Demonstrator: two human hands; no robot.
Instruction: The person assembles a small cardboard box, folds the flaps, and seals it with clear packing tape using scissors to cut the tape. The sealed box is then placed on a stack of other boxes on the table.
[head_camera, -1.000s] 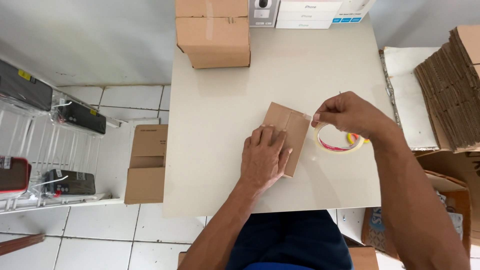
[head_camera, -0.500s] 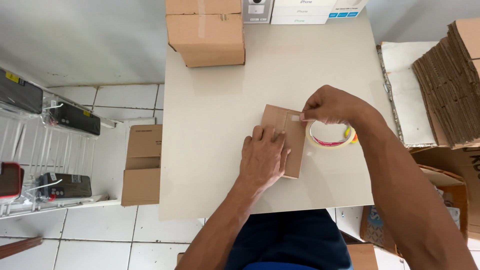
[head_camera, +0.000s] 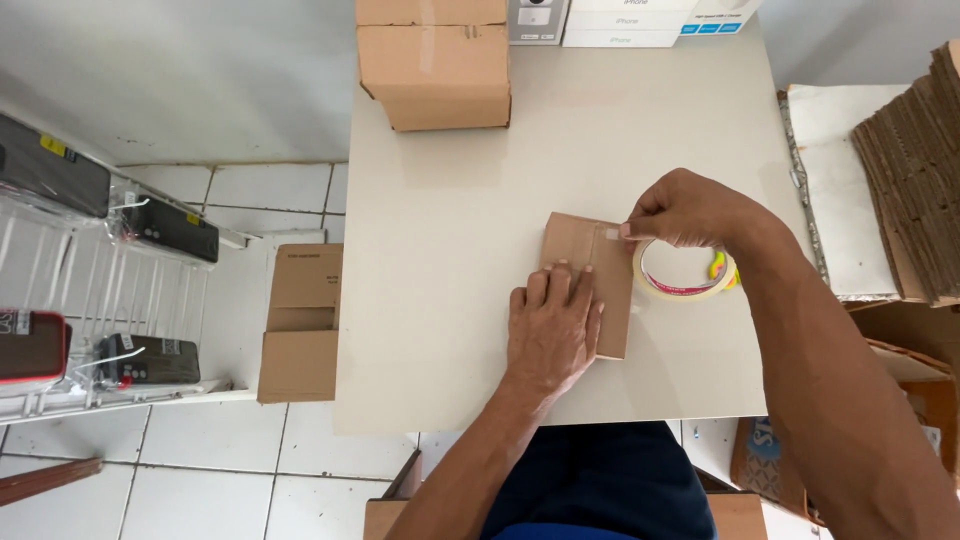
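A small flat brown cardboard box (head_camera: 582, 247) lies on the white table (head_camera: 450, 240). My left hand (head_camera: 551, 328) presses flat on its near half. My right hand (head_camera: 685, 208) pinches the end of a strip of clear tape over the box's far right part. The tape runs from a roll of clear tape (head_camera: 686, 274) that lies on the table just right of the box, partly under my right hand.
A closed cardboard box (head_camera: 433, 62) and white product boxes (head_camera: 620, 20) stand at the table's far edge. Stacked flat cardboard (head_camera: 915, 180) lies to the right. On the floor at left are an open carton (head_camera: 300, 320) and a wire rack (head_camera: 90, 300) with wrapped devices.
My right hand has moved left with the tape end, from beside the roll to over the box. My left hand stays pressed on the box.
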